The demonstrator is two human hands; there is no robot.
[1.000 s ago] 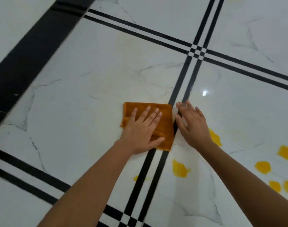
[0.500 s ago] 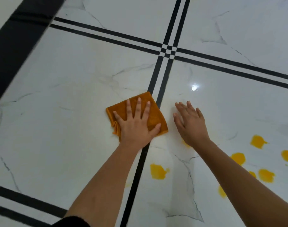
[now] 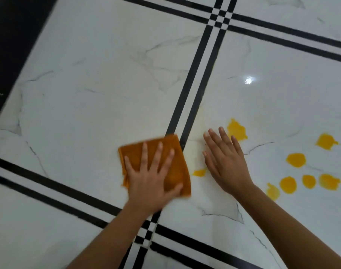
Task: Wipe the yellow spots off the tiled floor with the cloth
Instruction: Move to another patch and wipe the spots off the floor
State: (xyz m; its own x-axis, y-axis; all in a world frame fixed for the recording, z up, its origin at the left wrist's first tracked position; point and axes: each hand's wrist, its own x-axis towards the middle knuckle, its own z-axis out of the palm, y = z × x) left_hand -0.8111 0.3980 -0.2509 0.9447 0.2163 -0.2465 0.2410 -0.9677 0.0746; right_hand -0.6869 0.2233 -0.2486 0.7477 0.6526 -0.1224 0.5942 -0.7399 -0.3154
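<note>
— Head view: where's the cloth [image 3: 175, 162]?
— Flat on the white floor [image 3: 88, 94], just left of the double black lines, under the left hand [image 3: 150, 183], fingers spread and pressing it.
— And the right hand [image 3: 226, 166]?
— Flat on the tile, fingers open, holding nothing. Yellow spots [image 3: 295, 160] lie right of it; one small spot [image 3: 199, 172] sits between cloth and hand.

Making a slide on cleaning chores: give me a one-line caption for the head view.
Left hand presses an orange cloth on the tiled floor; right hand rests beside yellow spots.
</note>
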